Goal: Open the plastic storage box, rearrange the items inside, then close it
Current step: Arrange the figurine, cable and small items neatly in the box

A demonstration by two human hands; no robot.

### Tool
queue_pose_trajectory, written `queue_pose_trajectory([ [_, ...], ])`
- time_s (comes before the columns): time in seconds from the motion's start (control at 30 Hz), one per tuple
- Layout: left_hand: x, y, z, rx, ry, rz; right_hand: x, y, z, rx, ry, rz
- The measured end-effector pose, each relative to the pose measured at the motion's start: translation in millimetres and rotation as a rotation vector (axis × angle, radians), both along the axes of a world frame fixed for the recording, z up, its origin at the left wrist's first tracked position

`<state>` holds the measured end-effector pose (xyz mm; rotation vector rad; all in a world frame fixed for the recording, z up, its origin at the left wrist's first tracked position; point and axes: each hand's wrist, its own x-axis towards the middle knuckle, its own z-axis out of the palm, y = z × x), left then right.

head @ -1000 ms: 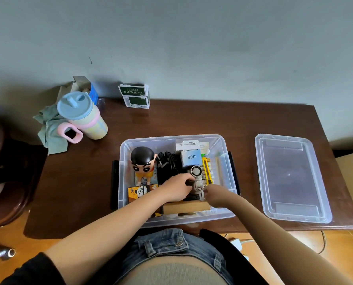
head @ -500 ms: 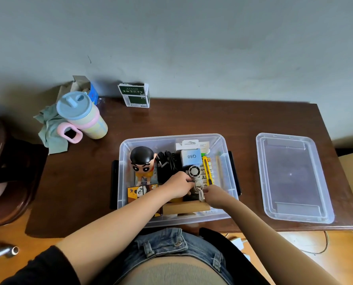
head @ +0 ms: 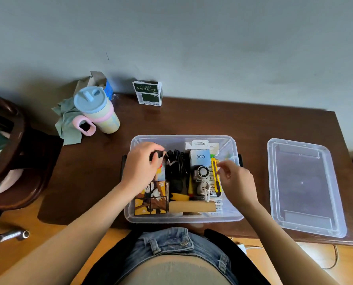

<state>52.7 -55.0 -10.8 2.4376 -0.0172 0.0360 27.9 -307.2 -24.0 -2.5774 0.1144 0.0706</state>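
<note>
your clear plastic storage box (head: 231, 217) sits open on the dark brown wooden table (head: 212, 122), its clear lid (head: 303, 186) lying apart to the right. your left hand (head: 140, 167) curls its fingers round the black-haired toy figure (head: 158, 155) inside; your right hand (head: 236, 182) hovers beside the yellow utility knife (head: 215, 177), fingers loosely bent, holding nothing.

Yellow utility knife (head: 216, 177), black cable (head: 176, 163), pastel-striped cup (head: 101, 114), brown table (head: 212, 122).

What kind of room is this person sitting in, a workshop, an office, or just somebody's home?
Most likely a home, at a small desk pushed against a bare wall. The dark wooden table holds everyday personal things: a pastel cup with a lid, a crumpled green cloth, and a clear storage box of toys and odds and ends.
</note>
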Motion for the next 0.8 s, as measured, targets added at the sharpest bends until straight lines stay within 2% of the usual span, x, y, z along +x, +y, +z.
queue_pose_trajectory([
  [0.07,-1.8,17.2,-4.5,0.122,-0.045,0.153,5.8,-4.6,-3.1,-0.004,-0.172,-0.038],
  [0.13,-3.5,29.7,-12.7,0.159,0.081,0.275,10.2,-10.3,-11.1,-0.03,-0.218,-0.083],
  [0.23,-5.1,39.9,-27.2,0.017,0.359,0.371,10.5,-17.4,-23.3,0.055,-0.058,-0.199],
  [0.3,-7.7,41.1,-34.7,-0.094,0.445,0.375,7.1,-19.4,-29.1,0.148,0.061,-0.273],
  [0.53,-2.0,38.1,-38.8,-0.209,0.419,0.352,3.0,-17.0,-32.7,0.199,0.034,-0.268],
  [0.8,26.1,28.2,-36.4,-0.242,0.414,0.314,12.7,-20.1,-32.8,0.204,0.01,-0.346],
])
